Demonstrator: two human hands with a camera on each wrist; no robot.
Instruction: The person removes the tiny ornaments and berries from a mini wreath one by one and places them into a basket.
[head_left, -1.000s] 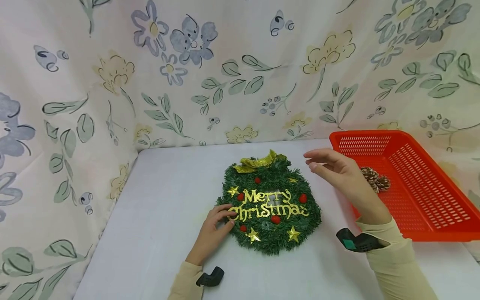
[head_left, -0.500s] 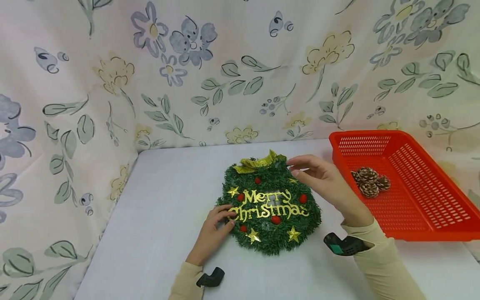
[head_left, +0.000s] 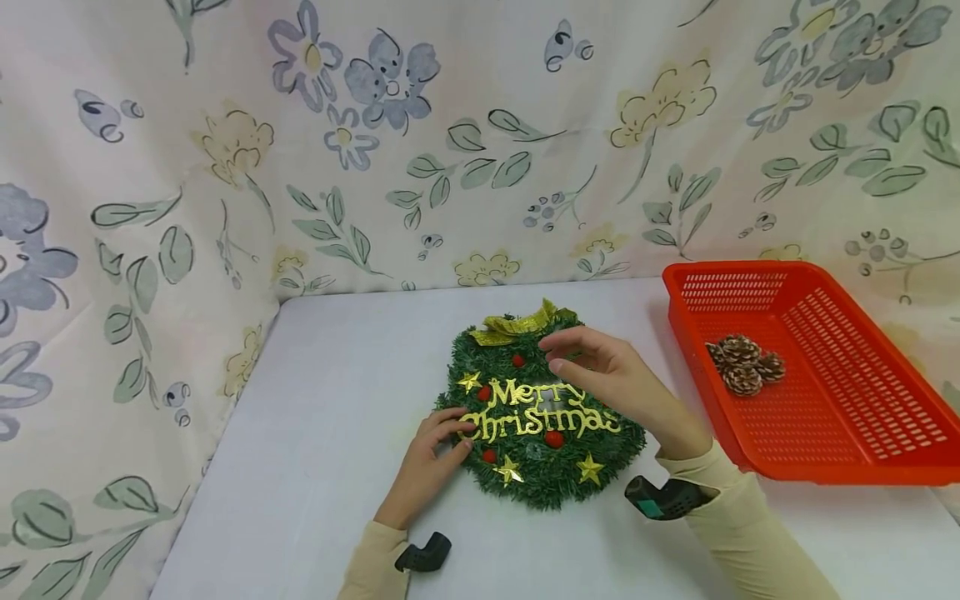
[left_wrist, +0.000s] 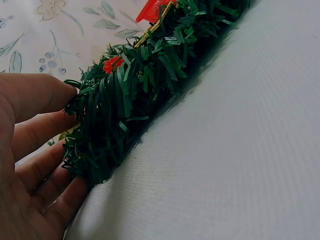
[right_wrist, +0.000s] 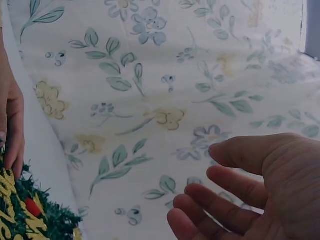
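Seems to steady wreath (head_left: 543,458) on bench (head_left: 337,400) with left hand (head_left: 427,467) relaxed against it; poises right hand (head_left: 607,371) above, grasping nothing; appears mid-adjustment, probably calling next for gentle lowering

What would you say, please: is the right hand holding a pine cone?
No, the right hand hovers empty over the wreath, and the pine cones in view lie in the red basket.
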